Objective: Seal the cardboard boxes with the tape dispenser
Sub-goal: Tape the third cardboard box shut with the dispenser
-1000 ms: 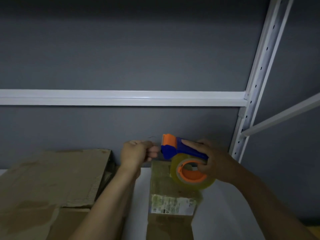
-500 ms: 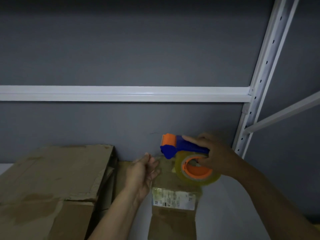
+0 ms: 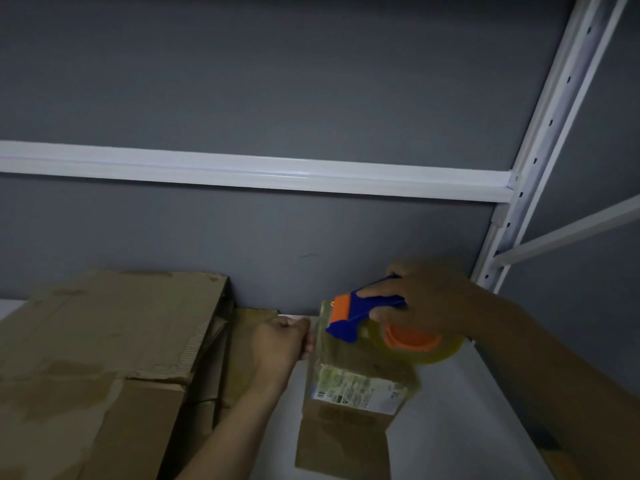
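A small cardboard box (image 3: 346, 434) with a white label lies on the white shelf, its far half covered in clear tape. My right hand (image 3: 427, 299) grips the blue handle of the tape dispenser (image 3: 367, 313), whose orange roller and blade end rest on the box's far top edge; the clear tape roll with an orange core hangs beside it. My left hand (image 3: 282, 341) holds the box's left far side, fingers curled against it.
A large worn cardboard box (image 3: 104, 341) sits at the left, with a thinner cardboard piece (image 3: 242, 341) wedged between it and my left arm. A grey back wall, a white shelf beam (image 3: 242, 169) and a white perforated upright (image 3: 540, 133) frame the space.
The dispenser has come down onto the far end of the small box. My left hand has moved from beside the dispenser to the box's left side.
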Motion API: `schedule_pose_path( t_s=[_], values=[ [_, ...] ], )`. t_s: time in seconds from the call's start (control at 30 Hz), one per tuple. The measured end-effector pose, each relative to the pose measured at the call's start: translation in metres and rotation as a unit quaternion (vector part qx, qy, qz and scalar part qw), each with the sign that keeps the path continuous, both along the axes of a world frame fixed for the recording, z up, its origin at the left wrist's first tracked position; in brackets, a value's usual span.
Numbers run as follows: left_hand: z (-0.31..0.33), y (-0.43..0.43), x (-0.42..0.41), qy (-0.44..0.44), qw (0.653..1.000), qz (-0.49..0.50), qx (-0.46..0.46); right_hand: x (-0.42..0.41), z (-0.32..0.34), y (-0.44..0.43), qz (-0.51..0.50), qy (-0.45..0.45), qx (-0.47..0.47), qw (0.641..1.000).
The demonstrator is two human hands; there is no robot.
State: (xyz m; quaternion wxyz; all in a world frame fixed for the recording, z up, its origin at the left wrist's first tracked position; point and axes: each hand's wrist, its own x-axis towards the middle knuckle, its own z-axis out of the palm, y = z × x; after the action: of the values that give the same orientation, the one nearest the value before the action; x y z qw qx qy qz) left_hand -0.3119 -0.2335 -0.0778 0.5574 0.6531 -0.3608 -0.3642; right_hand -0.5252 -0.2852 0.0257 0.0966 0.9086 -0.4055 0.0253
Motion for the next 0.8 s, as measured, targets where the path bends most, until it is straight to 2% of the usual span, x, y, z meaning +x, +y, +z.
schedule_pose_path(
  t_s=[0.07,0.17,0.23,0.37,0.47,0.53,0.6,0.67,0.73,0.8],
  values=[
    [-0.007,-0.001,0.0,0.012,1.0,-0.006,0.0,0.002,-0.002,0.0,0.005,-0.003,-0.009,1.0],
    [-0.011,-0.003,0.001,0.077,0.997,-0.025,0.008,0.006,-0.004,-0.001,0.007,-0.004,-0.005,1.0],
    [-0.012,-0.005,0.003,0.08,0.996,-0.04,0.026,0.01,-0.006,-0.001,0.007,-0.007,-0.013,1.0],
    [-0.021,-0.002,0.005,0.054,0.993,-0.085,0.069,0.022,-0.005,0.001,-0.002,0.008,-0.017,1.0],
    [-0.037,-0.001,0.009,-0.023,0.982,-0.131,0.135,0.03,-0.005,0.001,-0.002,0.02,-0.007,1.0],
    [-0.044,0.003,0.013,-0.071,0.99,-0.107,0.05,0.032,-0.004,0.001,-0.003,0.014,-0.001,1.0],
    [-0.038,0.01,0.016,-0.059,0.991,-0.108,-0.059,0.034,-0.003,0.001,-0.003,0.009,0.006,1.0],
    [-0.027,0.015,0.016,-0.034,0.963,-0.245,-0.103,0.038,-0.002,0.001,0.001,0.013,0.009,1.0],
    [-0.022,0.014,0.013,-0.094,0.916,-0.367,-0.134,0.039,-0.002,0.0,0.008,0.01,0.007,1.0],
    [-0.024,0.01,0.015,-0.163,0.898,-0.383,-0.144,0.038,-0.002,0.0,0.012,0.001,0.009,1.0]
  ],
)
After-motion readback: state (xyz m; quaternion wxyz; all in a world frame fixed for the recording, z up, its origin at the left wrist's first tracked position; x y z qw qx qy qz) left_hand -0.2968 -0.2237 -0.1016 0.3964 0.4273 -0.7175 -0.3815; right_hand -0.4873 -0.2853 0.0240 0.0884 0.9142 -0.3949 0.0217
